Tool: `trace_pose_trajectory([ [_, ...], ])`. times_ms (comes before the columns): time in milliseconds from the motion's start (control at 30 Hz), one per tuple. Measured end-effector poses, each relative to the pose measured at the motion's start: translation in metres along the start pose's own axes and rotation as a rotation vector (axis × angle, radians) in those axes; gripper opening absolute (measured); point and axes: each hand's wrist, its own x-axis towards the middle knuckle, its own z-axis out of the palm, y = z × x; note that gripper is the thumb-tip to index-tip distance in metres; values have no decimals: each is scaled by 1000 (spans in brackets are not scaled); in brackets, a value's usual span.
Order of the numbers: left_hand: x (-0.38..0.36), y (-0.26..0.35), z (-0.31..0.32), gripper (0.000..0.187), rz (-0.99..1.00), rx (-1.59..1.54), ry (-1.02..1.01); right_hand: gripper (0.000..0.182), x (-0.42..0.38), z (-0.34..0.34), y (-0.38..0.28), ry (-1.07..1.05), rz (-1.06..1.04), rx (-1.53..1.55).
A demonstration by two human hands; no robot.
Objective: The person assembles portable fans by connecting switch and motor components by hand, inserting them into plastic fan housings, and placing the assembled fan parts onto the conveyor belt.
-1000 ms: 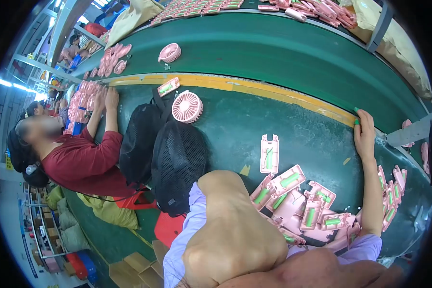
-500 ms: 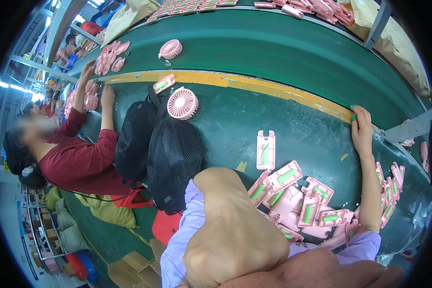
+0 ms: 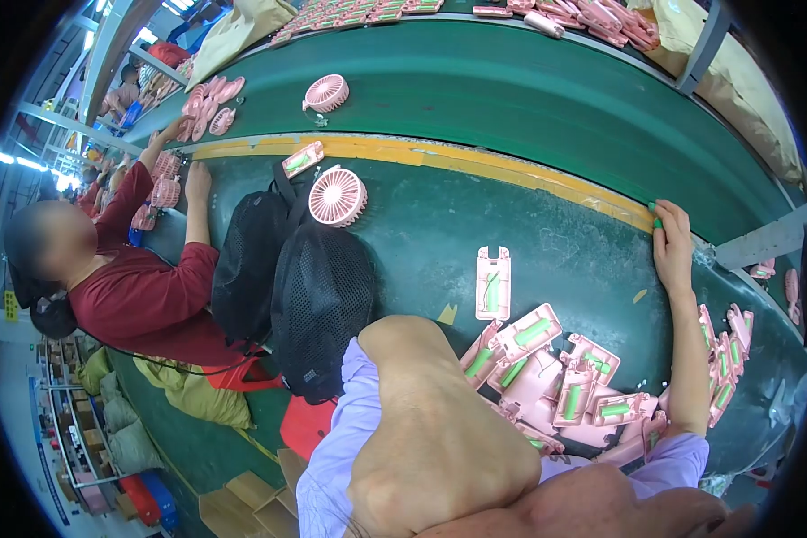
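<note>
My right hand [image 3: 674,247] rests flat at the far right on the yellow-taped edge beside the conveyor belt, fingers stretched out, green nails showing, holding nothing. My left arm is folded up close to the camera, and my left hand [image 3: 448,457] looms large and bent at the bottom; its fingers are hidden. Between my arms lies a pile of pink plastic casing halves [image 3: 576,394] with green battery cells inside. One such casing [image 3: 493,283] lies apart just beyond the pile. A round pink fan head [image 3: 338,196] sits further left.
Two black mesh bags [image 3: 323,296] stand on the left of the table. A co-worker in a dark red top [image 3: 152,287] reaches toward pink fan parts [image 3: 166,191]. Another fan head [image 3: 326,92] lies on the green belt [image 3: 475,81]. More casings [image 3: 722,368] lie beyond my right arm.
The co-worker's head has turned, and their far hand has moved down toward the pink parts by the belt. The fan head on the belt has shifted slightly right. My hands stay practically still.
</note>
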Motion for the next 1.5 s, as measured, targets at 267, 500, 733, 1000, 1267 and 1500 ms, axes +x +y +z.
trace_pose_trajectory([
  [267, 0, -1, 1, 39, -5, -11, 18, 23, 0, 0, 0, -16, 12, 4],
  [500, 8, -1, -1, 36, -2, -16, -9, 23, -1, 1, 1, -21, 10, -2],
  [733, 12, 1, -9, 36, -36, -68, -47, 22, 0, 0, 1, -21, 6, -4],
  [1000, 8, 1, -8, 36, -30, -61, -25, 23, 0, 0, -1, -17, 2, -4],
  [1267, 7, 0, -9, 36, -41, -43, -34, 23, 1, -1, -1, -20, 1, -11],
  [1500, 12, 2, -14, 36, -55, -46, -60, 23, 1, -1, -1, -26, 3, -6],
])
